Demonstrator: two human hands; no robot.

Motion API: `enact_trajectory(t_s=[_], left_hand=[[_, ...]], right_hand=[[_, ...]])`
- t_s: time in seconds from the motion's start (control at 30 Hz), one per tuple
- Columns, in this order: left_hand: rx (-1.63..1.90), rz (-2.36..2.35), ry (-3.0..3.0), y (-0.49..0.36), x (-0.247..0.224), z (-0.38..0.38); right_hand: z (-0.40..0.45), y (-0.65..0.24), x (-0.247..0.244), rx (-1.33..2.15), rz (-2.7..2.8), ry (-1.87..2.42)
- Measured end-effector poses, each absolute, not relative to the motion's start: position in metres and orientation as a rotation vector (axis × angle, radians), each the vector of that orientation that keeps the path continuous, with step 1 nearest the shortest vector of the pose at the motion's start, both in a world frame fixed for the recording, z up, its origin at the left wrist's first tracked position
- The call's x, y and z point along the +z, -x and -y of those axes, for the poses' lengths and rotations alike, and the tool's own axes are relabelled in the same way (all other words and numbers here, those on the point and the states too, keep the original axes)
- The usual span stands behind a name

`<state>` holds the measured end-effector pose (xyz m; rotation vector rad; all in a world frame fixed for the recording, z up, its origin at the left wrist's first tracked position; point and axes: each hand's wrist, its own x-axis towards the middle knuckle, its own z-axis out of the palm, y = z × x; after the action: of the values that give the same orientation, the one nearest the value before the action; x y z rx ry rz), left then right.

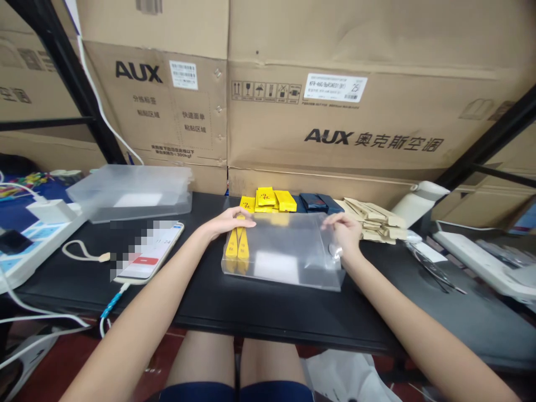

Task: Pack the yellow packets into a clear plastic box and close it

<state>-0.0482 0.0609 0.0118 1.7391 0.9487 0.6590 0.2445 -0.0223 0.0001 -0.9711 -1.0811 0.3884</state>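
A clear plastic box (288,245) lies on the black table in front of me. Along its left end runs a yellow printed strap (237,248), folded into two strips. My left hand (232,220) is closed over the box's back left corner, thumb and fingers at the top of the strap. At the right end of the box, my right hand (347,231) has its fingers curled together. Shiny clear plastic (334,254) shows below that palm; whether it is part of the box is unclear. What the right fingertips pinch, if anything, is too blurred to tell.
Behind the box sit yellow packets (270,200), dark blue packets (316,202) and beige packets (372,218). A white bottle (421,204) leans at right near eyeglasses (435,271). Left are a phone (157,251), a power strip (46,234) and more clear boxes (138,190). Cartons stand behind.
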Motion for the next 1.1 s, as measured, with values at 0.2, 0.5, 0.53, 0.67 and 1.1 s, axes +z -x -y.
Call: enact_trajectory(t_s=[0.2, 0.5, 0.53, 0.67, 1.1], left_hand=[[0.67, -1.022, -1.805, 0.043, 0.01, -0.056], [0.886, -0.992, -1.734, 0.039, 0.0, -0.064], [0.973, -0.983, -1.726, 0.039, -0.002, -0.067], [1.257, -1.033, -1.721, 0.041, -0.011, -0.083], [1.117, -1.151, -1.872, 0.049, -0.023, -0.091]], right_hand=[[0.017, -0.254, 0.003, 0.45, 0.776, 0.844], [0.016, -0.253, -0.002, 0.462, 0.791, 0.892], [0.015, -0.253, -0.003, 0.457, 0.793, 0.897], [0.016, -0.253, -0.004, 0.435, 0.812, 0.906], [0.017, -0.252, -0.002, 0.417, 0.837, 0.928]])
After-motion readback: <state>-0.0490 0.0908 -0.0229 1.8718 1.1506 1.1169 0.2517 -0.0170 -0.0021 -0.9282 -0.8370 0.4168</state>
